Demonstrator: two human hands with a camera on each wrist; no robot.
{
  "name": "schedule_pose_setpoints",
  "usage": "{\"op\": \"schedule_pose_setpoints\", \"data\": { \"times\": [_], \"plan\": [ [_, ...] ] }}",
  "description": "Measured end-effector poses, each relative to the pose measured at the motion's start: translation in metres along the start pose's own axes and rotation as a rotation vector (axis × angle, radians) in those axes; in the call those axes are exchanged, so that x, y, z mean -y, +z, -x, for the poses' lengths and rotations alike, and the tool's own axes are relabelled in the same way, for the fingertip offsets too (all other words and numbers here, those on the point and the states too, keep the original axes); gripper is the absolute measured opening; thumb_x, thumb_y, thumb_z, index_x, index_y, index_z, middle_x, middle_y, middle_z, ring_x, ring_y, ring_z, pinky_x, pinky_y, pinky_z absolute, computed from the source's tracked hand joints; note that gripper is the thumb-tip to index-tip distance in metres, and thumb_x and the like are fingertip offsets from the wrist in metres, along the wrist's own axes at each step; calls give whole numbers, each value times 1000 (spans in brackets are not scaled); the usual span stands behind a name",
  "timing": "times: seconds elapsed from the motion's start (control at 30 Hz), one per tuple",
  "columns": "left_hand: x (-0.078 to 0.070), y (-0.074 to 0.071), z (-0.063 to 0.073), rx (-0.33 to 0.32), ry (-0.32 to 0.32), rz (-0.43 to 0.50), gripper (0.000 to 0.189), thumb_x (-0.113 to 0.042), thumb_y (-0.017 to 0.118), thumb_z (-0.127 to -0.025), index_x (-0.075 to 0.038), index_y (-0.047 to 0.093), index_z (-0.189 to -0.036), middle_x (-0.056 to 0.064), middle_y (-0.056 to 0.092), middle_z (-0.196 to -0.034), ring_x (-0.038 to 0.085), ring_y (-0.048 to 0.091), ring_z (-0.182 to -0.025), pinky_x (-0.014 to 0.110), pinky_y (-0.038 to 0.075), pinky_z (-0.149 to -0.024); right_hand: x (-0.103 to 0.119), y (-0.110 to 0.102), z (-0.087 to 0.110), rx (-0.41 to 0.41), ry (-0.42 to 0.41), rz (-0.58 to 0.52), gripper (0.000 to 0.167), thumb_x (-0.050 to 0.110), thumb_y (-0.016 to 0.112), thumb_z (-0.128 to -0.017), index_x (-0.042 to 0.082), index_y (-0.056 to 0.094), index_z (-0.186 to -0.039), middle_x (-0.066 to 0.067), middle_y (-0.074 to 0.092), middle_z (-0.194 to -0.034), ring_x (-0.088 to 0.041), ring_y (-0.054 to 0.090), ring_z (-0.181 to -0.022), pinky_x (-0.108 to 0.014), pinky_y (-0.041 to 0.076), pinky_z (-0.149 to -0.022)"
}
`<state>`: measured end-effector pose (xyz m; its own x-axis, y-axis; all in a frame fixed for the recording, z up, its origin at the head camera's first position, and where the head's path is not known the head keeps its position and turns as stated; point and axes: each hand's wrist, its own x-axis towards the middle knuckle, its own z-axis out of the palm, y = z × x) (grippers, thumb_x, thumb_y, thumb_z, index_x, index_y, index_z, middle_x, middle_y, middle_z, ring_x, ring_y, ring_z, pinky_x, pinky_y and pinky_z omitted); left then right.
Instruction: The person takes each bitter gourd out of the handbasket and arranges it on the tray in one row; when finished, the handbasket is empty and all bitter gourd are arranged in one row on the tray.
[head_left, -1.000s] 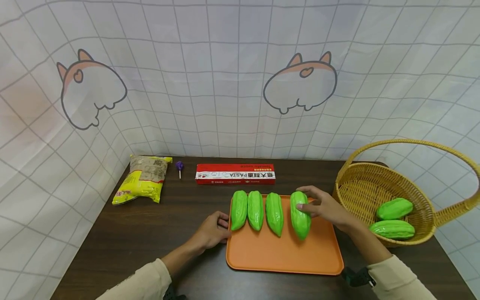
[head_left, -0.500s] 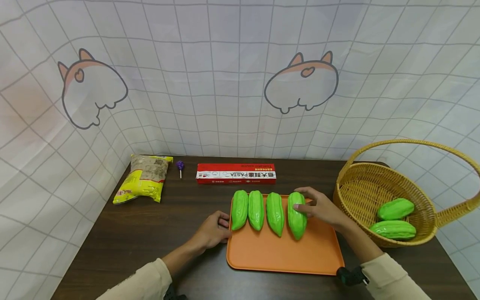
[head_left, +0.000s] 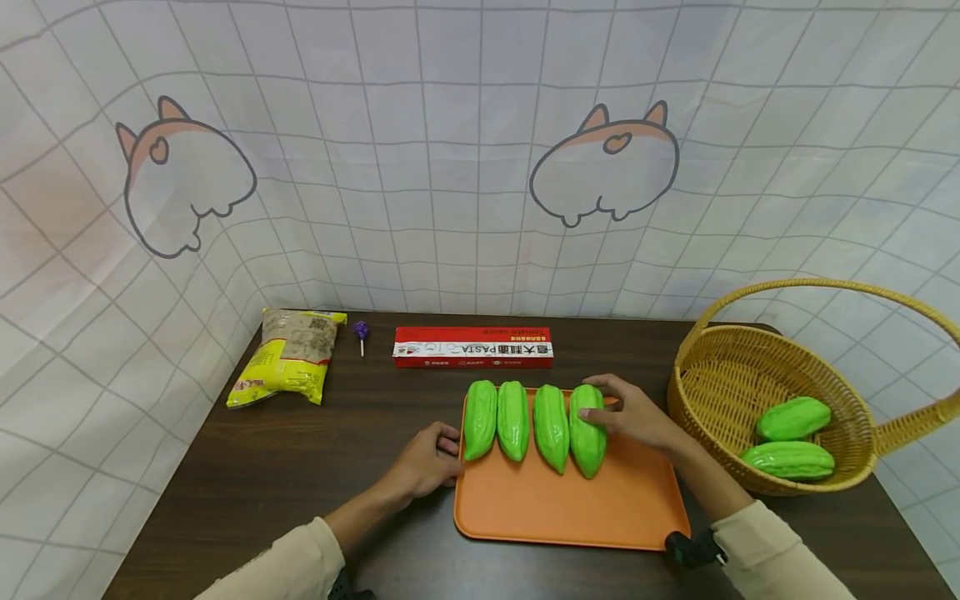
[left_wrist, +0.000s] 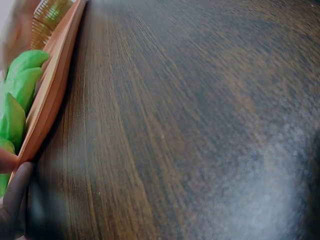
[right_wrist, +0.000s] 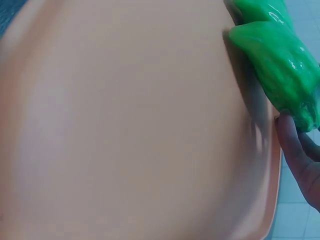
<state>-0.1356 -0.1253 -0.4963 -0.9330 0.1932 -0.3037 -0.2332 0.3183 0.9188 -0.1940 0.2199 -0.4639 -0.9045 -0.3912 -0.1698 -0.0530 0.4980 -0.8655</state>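
On the orange tray [head_left: 570, 517] in front of me, four green gourds stand in a row along the far side, their pointed ends turned toward the person. The right hand [head_left: 633, 417] pinches the rightmost gourd [head_left: 587, 446] near its blunt far end, thumb on the near side and fingers reaching over the other; I can't tell whether that gourd's weight is on the tray. It lies just beside the third gourd [head_left: 552, 429], and further left the second gourd [head_left: 513, 421] and first gourd [head_left: 480, 421] sit close together. The left hand [head_left: 422, 461] grips the tray's left rim, a digit on either side of the edge, as the left wrist view shows. Right of the tray stands a wicker basket [head_left: 720, 375] with a tall looped handle, two more gourds [head_left: 787, 460] lying inside against its right side. Behind the tray, a red pasta box [head_left: 472, 347] lies lengthwise on the dark wooden table [head_left: 300, 467], with a purple lollipop [head_left: 362, 331] to its left, and beyond that a yellow bag [head_left: 288, 358]. A white checked cloth [head_left: 405, 167] hangs behind everything.
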Motion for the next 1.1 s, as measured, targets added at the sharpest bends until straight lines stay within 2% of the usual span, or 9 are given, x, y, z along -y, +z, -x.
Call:
{"op": "schedule_pose_setpoints", "data": {
  "times": [0.3, 0.6, 1.1],
  "plan": [
    [1, 1, -1, -1, 0, -3, 53, 4, 71, -75, 6, 53, -125, 17, 59, -105, 17, 64, -78, 34, 63, -65, 2, 2, -1, -17, 56, 39, 70, 39, 68, -94, 10, 39, -151, -25, 44, -145, -41, 59, -120, -42, 59, -82],
    [1, -1, -3, 4, -3, -13, 53, 4, 71, -76, 6, 52, -126, 17, 58, -106, 17, 63, -79, 33, 63, -66, 0, 0, 3, -4, 38, 105, 71, 39, 73, -90, 13, 43, -149, -24, 48, -144, -41, 58, -120, -47, 57, -86],
    [1, -1, -3, 3, -3, -11, 54, 3, 71, -76, 6, 52, -126, 17, 57, -107, 18, 63, -80, 34, 63, -66, -1, 6, -2, -47, 35, 76, 70, 37, 72, -91, 9, 43, -148, -26, 50, -141, -40, 59, -116, -41, 57, -84]
  ]
}}
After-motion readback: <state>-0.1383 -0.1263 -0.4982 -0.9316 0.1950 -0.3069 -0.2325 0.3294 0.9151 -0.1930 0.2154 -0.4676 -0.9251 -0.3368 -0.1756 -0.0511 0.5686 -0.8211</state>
